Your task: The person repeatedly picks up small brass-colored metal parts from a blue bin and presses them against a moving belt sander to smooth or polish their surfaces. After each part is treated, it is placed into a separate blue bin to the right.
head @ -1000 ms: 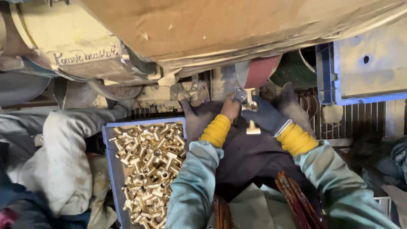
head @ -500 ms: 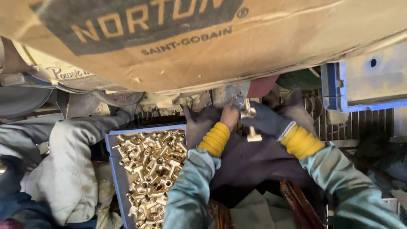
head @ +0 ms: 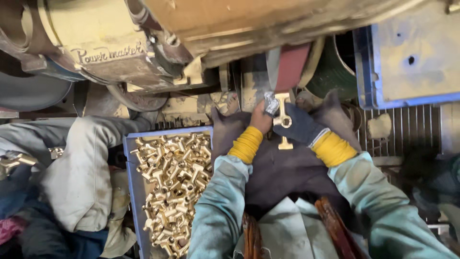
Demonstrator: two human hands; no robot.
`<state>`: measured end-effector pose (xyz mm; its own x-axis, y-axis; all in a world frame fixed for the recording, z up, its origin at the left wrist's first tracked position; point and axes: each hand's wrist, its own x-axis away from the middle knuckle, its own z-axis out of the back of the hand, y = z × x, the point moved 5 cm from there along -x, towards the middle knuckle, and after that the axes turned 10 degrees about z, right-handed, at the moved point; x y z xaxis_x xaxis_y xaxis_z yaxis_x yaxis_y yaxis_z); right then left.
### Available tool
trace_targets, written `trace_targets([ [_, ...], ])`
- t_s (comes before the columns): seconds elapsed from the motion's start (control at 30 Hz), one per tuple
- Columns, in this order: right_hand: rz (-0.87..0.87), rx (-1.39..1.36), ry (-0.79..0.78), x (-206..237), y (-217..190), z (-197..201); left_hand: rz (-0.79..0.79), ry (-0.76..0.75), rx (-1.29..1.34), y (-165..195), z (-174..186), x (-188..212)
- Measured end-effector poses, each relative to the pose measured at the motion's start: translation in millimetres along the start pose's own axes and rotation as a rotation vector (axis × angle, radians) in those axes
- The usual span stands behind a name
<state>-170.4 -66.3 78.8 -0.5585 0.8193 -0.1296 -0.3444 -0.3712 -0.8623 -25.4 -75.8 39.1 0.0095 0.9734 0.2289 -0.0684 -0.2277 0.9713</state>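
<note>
Two hands meet on one brass T-shaped fitting (head: 282,122), held just below the reddish abrasive belt (head: 291,64) of the grinding machine (head: 110,52) at the far centre of the scene. The left hand (head: 261,117) is bare, its fingers clenched round the fitting's upper end with a scrap of grey cloth (head: 271,103) between skin and metal. The right hand (head: 297,125) wears a dark glove and has its fingers clasped on the fitting from the right. Both wrists carry yellow cuffs over pale green sleeves. The fitting lies over a dark cloth (head: 278,168) spread across the lap, close to the belt; whether it touches the belt cannot be told.

Progress, as judged from the layout: this one piece is in hand at the belt, while a blue tray (head: 130,192) on the near left is heaped with brass fittings (head: 175,187) of the same kind. No mark sets apart pieces already worked from those still waiting, so the share done cannot be stated; I judge most of the batch is yet to pass.

Hidden or unclear: a large tan housing (head: 287,19) cuts across the far part of the view and covers the belt's upper run. The tray's near end runs out of view. A second person's grey trouser leg (head: 76,168) occupies the left; their hands do not show. A blue-edged panel (head: 407,52) and a metal grille (head: 407,129) sit at the right, and the bench beneath is not discernible.
</note>
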Motion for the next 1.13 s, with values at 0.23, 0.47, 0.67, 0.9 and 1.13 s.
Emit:
trace_targets([
  [0.23, 0.209, -0.024, 0.121, 56.4, -110.5, 66.3, -0.121, -0.404, 0.000, 37.5, 13.2, 87.6],
  [0.47, 0.250, -0.035, 0.192, 56.8, -177.8, 91.5, 0.153, -0.672, 0.308, 35.6, 1.1, 149.4],
  [0.67, 0.219, -0.070, 0.320, 69.2, -154.6, 88.9, 0.076, -0.387, 0.255, 35.3, -6.3, 122.6],
  [0.9, 0.026, -0.511, 0.340, 23.8, -39.1, 74.1, -0.074, -0.346, -0.083, 0.5, -11.3, 29.6],
  [1.13, -0.310, -1.061, 0.438, -6.3, 78.8, 59.5, 0.136, -0.085, -0.076, -43.6, -31.1, -10.9],
])
